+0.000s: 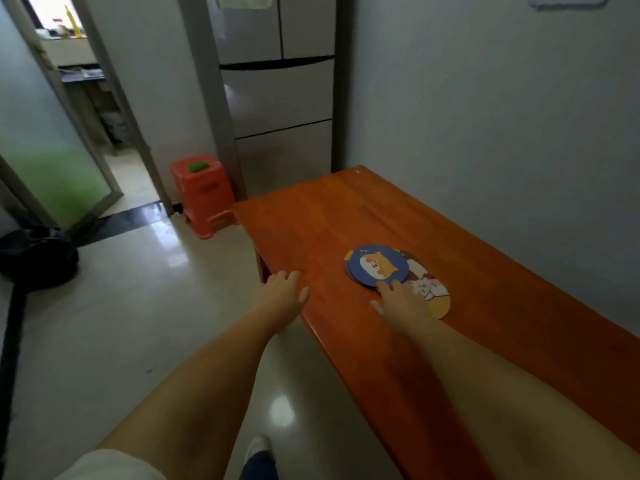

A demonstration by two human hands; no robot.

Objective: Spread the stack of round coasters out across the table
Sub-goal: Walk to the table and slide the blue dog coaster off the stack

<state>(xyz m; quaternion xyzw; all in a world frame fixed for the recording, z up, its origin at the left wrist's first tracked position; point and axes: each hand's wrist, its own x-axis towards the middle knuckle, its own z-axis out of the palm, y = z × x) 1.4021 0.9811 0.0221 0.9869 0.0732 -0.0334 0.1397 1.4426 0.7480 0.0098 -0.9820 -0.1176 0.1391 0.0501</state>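
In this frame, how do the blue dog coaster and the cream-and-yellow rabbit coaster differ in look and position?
The blue dog coaster lies on top of the pile, its whole face showing; the rabbit coaster has slid out toward the person and is partly covered by the pile and the right hand. The dog coaster has a dark blue ground with an orange dog; the rabbit coaster is cream and yellow. Both lie flat on the orange table, and both look round.

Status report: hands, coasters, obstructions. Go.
Left hand open, flat on table edge. Right hand open on coaster stack, partly fanned. Nothing in the way.
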